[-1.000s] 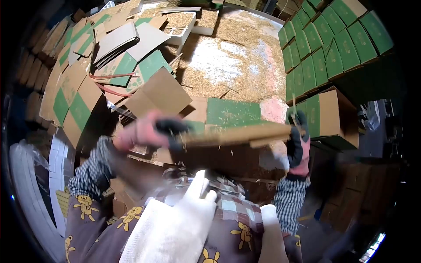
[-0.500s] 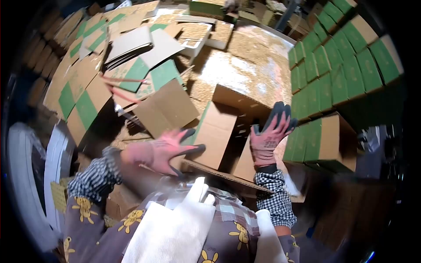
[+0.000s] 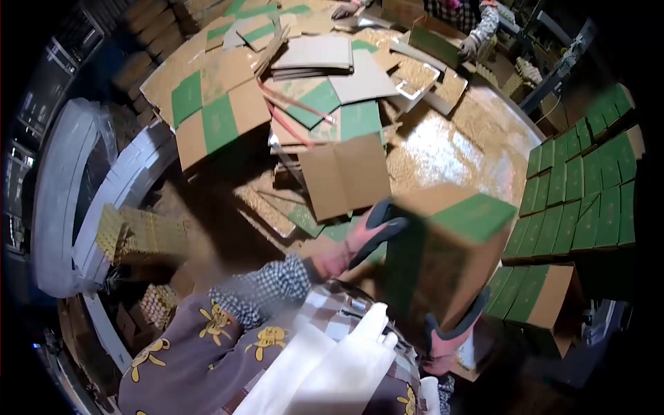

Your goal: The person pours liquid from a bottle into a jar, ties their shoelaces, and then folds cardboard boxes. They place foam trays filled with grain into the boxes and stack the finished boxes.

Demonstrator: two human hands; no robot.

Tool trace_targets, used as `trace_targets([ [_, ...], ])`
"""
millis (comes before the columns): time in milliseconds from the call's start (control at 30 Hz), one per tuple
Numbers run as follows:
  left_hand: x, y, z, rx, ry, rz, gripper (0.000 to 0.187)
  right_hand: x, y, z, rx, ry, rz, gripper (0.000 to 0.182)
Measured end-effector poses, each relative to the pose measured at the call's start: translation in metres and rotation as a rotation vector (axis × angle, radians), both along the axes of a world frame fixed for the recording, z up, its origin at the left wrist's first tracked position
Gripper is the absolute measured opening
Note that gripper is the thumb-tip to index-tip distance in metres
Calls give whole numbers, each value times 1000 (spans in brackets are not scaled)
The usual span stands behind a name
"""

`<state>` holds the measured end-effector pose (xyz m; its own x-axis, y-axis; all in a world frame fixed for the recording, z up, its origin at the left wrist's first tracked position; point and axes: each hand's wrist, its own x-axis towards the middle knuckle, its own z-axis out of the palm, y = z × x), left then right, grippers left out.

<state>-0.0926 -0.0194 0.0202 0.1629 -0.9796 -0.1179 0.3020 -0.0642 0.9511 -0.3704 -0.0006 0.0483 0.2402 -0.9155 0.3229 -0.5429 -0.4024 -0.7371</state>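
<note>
A brown and green cardboard box, blurred by motion, is tilted in front of me between my two gloved hands. My left hand, in a pink and dark-grey glove, grips its upper left edge. At the lower right corner, my right hand in a matching glove has its fingers curved round the box. The top and two sides of the box show; its underside is hidden. Just beyond my left hand lies a flat brown cardboard piece on a stack.
Stacked green boxes stand at the right. Grey cardboard sheets and trays of grain-like material lie on the table. Yellowish egg trays are at the left. Another person's hand is at the far side.
The box, open with its flaps up before, has been turned over and tilted between my hands. My spread fingers have come onto it. The view has swung to the left.
</note>
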Motion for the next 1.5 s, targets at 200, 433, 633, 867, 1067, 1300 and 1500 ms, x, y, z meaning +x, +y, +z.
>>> trace_targets([
  [200,-29,-9,76,-673,-915,-388,53,-70,24,-152,630,71,-24,82],
  [433,-44,10,42,-817,-1163,-452,41,-13,-27,-42,680,-405,-212,86],
  [633,254,110,-28,1030,-1697,703,108,5,-41,-74,273,-179,-307,72],
  [867,406,109,-60,1094,-1938,523,100,-21,-65,-84,340,21,-444,70],
  [1067,328,112,-70,542,-1208,655,66,-13,-64,-57,383,20,-524,72],
  [1300,194,54,-80,819,-975,301,71,-62,-103,-33,378,6,-498,75],
  [1500,105,4,-95,626,-894,222,66,-91,-128,43,487,-172,-446,83],
])
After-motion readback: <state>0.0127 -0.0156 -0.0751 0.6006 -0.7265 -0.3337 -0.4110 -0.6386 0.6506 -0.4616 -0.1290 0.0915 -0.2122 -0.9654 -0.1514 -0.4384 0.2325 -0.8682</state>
